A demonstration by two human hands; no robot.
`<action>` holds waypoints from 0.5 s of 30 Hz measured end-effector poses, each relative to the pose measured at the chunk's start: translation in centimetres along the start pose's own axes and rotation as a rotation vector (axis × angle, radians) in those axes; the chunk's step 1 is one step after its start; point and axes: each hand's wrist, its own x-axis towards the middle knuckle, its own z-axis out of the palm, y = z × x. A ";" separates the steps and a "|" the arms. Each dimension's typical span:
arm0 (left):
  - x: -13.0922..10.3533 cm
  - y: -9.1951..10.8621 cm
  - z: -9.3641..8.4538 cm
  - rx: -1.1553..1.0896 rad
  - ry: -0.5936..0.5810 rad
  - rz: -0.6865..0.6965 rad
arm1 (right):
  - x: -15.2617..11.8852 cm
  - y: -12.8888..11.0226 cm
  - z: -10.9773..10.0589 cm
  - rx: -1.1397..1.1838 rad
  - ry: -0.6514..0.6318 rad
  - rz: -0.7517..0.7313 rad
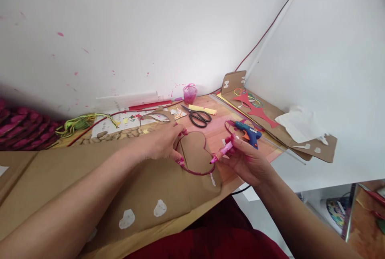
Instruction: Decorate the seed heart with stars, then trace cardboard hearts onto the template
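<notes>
A heart-shaped outline [197,173] with a thin dark pink rim lies on a brown cardboard sheet [150,187]. My left hand [165,142] grips its left side, with fingers at the upper edge and the thumb at the lower edge. Between the fingers of my right hand [245,158] is a pink marker [221,152], its tip pointing down and left at the heart's right edge. Whether the tip touches the rim I cannot tell. Pink colour stains the fingertips of both hands.
Behind the right hand lies a blue glue gun [249,132]. Black-handled scissors [198,118] and a pink-stained cup [189,95] are near the wall. Stones [104,136] and green yarn [80,124] lie at left. Cardboard with red cutouts [255,110] and a white cloth [300,124] occupies the right.
</notes>
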 end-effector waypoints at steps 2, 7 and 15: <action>0.1 -0.1 0.3 -0.012 0.007 0.009 | 0.1 0.0 -0.1 -0.023 -0.037 0.012; 0.2 -0.5 0.8 -0.046 0.007 0.016 | 0.3 0.0 -0.3 -0.041 -0.035 0.004; 0.2 -0.3 0.9 -0.052 0.016 0.027 | 0.3 0.1 0.1 -0.009 -0.003 0.023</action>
